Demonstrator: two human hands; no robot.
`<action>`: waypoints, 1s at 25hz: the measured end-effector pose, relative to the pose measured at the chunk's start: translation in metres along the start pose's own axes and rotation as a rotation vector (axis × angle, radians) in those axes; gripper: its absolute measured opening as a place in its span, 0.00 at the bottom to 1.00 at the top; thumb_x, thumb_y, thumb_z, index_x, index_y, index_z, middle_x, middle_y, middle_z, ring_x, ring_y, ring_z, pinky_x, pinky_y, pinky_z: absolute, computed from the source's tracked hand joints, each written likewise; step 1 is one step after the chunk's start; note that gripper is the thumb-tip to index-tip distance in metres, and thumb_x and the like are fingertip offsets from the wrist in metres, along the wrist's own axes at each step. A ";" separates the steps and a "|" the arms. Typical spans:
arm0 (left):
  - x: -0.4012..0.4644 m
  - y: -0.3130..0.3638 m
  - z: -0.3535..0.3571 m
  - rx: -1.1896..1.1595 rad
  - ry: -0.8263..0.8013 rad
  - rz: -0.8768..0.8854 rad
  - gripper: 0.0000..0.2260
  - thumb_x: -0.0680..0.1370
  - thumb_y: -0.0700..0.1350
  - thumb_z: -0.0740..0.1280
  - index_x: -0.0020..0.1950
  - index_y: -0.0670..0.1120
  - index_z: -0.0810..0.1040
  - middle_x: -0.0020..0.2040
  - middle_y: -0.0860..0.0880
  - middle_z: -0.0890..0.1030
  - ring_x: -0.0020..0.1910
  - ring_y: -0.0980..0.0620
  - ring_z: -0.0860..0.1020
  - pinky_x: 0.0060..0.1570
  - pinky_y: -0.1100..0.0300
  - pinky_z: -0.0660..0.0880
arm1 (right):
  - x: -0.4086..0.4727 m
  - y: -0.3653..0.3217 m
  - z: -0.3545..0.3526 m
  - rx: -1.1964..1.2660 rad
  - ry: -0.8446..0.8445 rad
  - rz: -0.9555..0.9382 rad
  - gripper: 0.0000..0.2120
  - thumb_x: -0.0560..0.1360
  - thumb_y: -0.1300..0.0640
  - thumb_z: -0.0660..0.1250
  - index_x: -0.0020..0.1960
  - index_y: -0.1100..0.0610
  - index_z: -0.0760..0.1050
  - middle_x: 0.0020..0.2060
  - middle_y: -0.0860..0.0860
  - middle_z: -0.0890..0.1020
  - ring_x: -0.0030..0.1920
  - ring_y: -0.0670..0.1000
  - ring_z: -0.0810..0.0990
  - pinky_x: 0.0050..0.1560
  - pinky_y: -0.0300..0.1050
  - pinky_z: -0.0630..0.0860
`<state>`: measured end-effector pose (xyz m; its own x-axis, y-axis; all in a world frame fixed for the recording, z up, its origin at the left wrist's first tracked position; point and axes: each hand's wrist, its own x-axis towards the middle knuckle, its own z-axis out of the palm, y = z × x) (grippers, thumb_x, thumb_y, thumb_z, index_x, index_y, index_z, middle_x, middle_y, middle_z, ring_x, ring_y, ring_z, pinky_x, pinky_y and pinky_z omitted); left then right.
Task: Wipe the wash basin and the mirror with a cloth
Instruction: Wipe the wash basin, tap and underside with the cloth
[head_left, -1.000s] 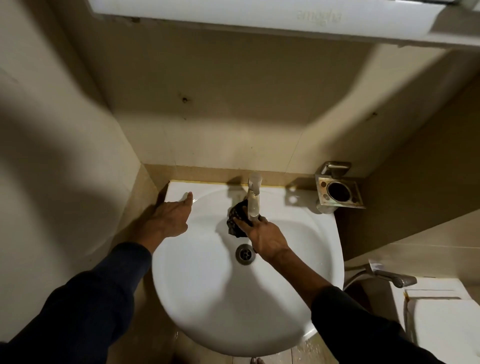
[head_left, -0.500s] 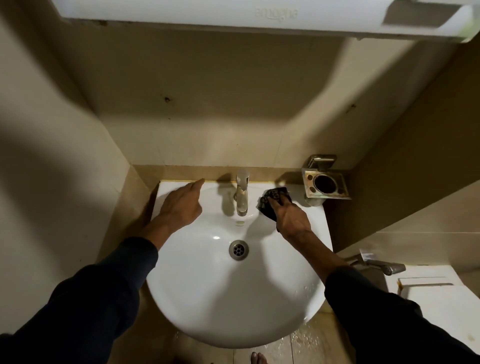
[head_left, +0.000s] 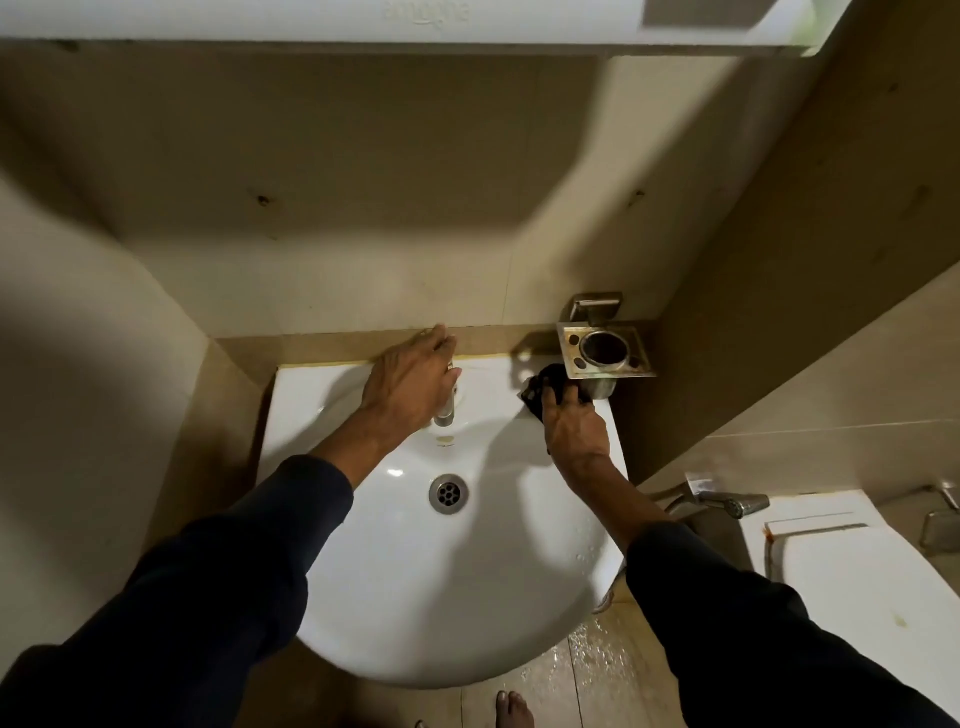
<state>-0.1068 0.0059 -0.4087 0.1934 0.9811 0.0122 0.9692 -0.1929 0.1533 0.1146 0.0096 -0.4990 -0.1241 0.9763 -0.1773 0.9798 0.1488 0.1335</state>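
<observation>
Beige tiled walls enclose a white wash basin (head_left: 415, 587), on whose rear right corner a dark cloth (head_left: 545, 387) is pressed by the right hand (head_left: 574, 428), fingers curled over it; the left hand (head_left: 410, 387) is laid over the tap (head_left: 445, 410), fingers together. Basin wiping is judged underway, with the bowl and mirror probably next. No contents are seen in the wall-mounted tumbler holder (head_left: 605, 351).

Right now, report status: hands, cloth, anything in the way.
Left hand on the tap. Right hand presses the cloth on the basin back right corner. Metal holder close above the cloth.
</observation>
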 end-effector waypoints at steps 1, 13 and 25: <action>0.001 0.000 -0.003 0.003 -0.008 0.007 0.21 0.82 0.49 0.59 0.73 0.43 0.69 0.77 0.46 0.65 0.72 0.47 0.70 0.67 0.51 0.70 | -0.003 0.002 0.002 0.012 0.007 -0.008 0.33 0.77 0.62 0.65 0.77 0.59 0.52 0.67 0.62 0.67 0.57 0.59 0.76 0.50 0.48 0.78; 0.003 -0.004 -0.013 0.070 -0.078 0.054 0.20 0.81 0.51 0.60 0.71 0.46 0.70 0.75 0.48 0.68 0.68 0.46 0.72 0.64 0.50 0.71 | -0.018 0.052 0.009 0.315 -0.014 0.095 0.33 0.76 0.57 0.69 0.76 0.42 0.59 0.76 0.54 0.60 0.59 0.59 0.79 0.51 0.50 0.79; 0.015 -0.009 -0.028 0.010 -0.287 0.036 0.22 0.80 0.50 0.61 0.73 0.47 0.68 0.77 0.47 0.65 0.69 0.41 0.71 0.67 0.50 0.68 | -0.088 0.089 0.037 0.320 0.088 0.010 0.21 0.82 0.57 0.56 0.74 0.46 0.66 0.64 0.64 0.74 0.51 0.63 0.82 0.35 0.45 0.77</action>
<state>-0.1165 0.0230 -0.3817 0.2615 0.9286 -0.2632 0.9621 -0.2289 0.1483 0.2182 -0.0688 -0.5082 -0.1134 0.9894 -0.0909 0.9789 0.0956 -0.1809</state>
